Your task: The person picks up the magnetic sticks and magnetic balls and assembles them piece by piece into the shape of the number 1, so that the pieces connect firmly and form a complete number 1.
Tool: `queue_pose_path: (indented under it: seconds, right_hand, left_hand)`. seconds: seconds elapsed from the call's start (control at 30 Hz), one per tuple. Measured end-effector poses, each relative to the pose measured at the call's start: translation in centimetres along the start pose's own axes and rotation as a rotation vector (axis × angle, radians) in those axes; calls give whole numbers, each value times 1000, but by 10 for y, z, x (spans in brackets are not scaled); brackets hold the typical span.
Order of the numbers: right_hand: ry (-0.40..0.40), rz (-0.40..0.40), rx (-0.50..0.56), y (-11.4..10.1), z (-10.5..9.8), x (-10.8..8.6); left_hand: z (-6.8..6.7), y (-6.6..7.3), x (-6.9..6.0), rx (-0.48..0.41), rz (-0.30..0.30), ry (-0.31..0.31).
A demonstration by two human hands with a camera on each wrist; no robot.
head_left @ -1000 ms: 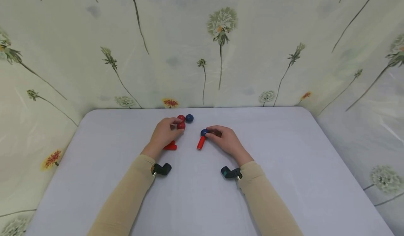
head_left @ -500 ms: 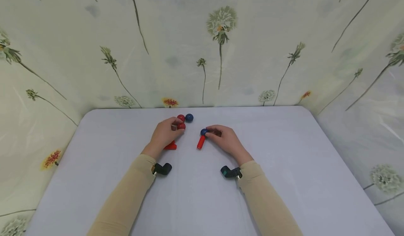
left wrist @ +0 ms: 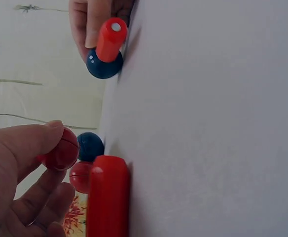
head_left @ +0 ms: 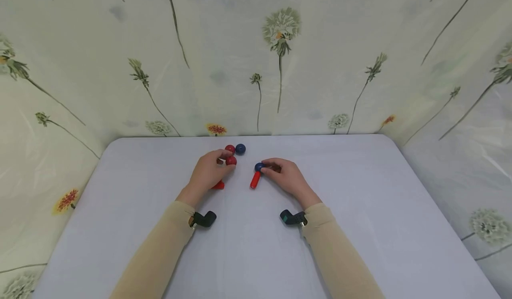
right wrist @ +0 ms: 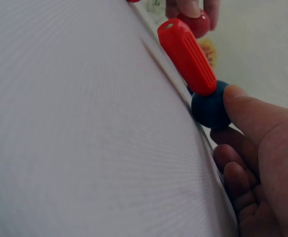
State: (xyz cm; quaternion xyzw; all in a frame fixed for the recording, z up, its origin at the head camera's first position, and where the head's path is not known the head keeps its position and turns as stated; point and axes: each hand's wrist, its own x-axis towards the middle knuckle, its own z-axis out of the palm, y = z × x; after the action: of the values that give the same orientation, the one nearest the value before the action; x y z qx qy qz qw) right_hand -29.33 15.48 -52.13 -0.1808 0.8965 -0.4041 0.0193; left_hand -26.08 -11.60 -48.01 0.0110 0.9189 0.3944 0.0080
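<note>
While the right hand [head_left: 290,177] pinches a blue ball [head_left: 258,167], its red stick [head_left: 255,180] points back between the sleeves [head_left: 340,250]; left of that ball, the left hand [head_left: 207,170] pinches a red ball [head_left: 231,161].

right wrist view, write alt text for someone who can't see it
The right hand pinches a blue ball with a red rod extending from it. At the top, the left hand holds a red ball. A white tabletop fills the picture's left side.

Four balls [head_left: 231,161], two hands [head_left: 287,177], two-plus red rods [head_left: 255,180]
</note>
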Motion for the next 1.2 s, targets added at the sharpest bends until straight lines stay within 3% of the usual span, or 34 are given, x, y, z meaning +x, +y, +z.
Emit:
queue_pose_path:
  seconds: [0.47, 0.9, 1.2]
  right_hand:
    - [-7, -10, 1, 0, -1, 1]
    - [-10, -6, -5, 1, 0, 2]
    - [-12, -4, -8, 1, -1, 1]
  left_hand:
    - [-5, 4, -32, 6, 22, 39]
    - [15, 0, -65, -56, 61, 48]
    - [24, 5, -75, -100, 67, 26]
